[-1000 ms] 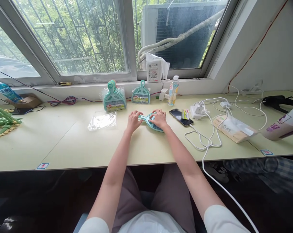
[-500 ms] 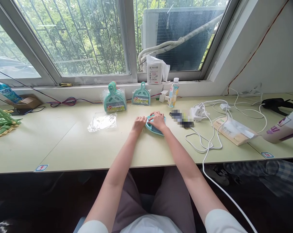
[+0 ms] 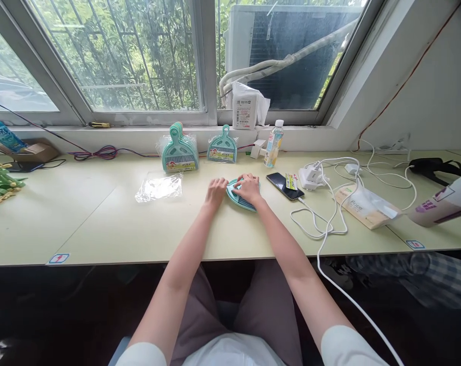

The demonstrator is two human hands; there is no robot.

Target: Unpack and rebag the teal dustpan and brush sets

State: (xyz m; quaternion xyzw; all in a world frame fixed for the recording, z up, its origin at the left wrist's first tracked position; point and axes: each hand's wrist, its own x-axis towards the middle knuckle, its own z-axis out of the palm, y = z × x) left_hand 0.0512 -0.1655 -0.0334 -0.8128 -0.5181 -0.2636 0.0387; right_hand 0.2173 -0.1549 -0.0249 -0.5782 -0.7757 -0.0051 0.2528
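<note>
A teal mini dustpan [image 3: 238, 202], with what looks like a small brush fitted in it, lies on the table in front of me. At its left end, my left hand [image 3: 217, 192] is closed, the fingers curled and pressed together against the edge. Over the top of the dustpan is my right hand [image 3: 249, 188], fingers bent and gripping it from above; they hide part of it. Left of my hands lies a clear plastic bag [image 3: 160, 188]. Behind stand a stack of bagged teal dustpan sets [image 3: 180, 152] and a single bagged dustpan set [image 3: 222, 147].
Right of my hands are a phone [image 3: 282, 184] with a yellow-green label [image 3: 291, 181] on it, a white charger [image 3: 312, 177], looped white cables and a tissue pack [image 3: 368, 206]. A drink bottle [image 3: 274, 145] stands near the sill. A cup [image 3: 444, 201] is far right.
The view has shifted slightly. Both hands stay on the dustpan, with only slight movement of the fingers.
</note>
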